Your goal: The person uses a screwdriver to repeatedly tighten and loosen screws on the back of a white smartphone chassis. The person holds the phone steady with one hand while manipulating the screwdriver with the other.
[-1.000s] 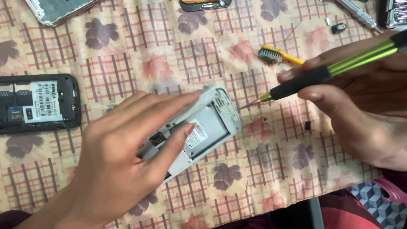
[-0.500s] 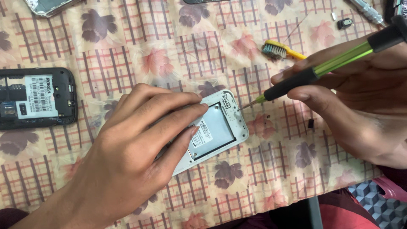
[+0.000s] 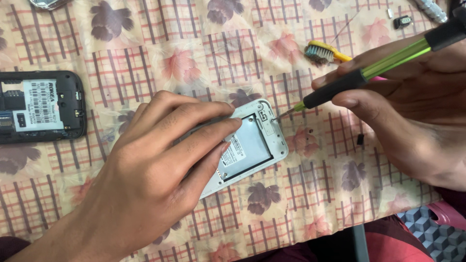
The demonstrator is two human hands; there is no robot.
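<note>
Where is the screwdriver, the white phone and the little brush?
screwdriver (image 3: 340, 87), head view, on its black grip near the tip.
white phone (image 3: 252, 145), head view, on the grey panel inside its open back.
brush (image 3: 319, 52), head view, on its bristle head.

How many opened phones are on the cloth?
2 clearly: a white backless phone under the left hand, and a black backless phone at left. A grey object at the top edge may be another.
</note>
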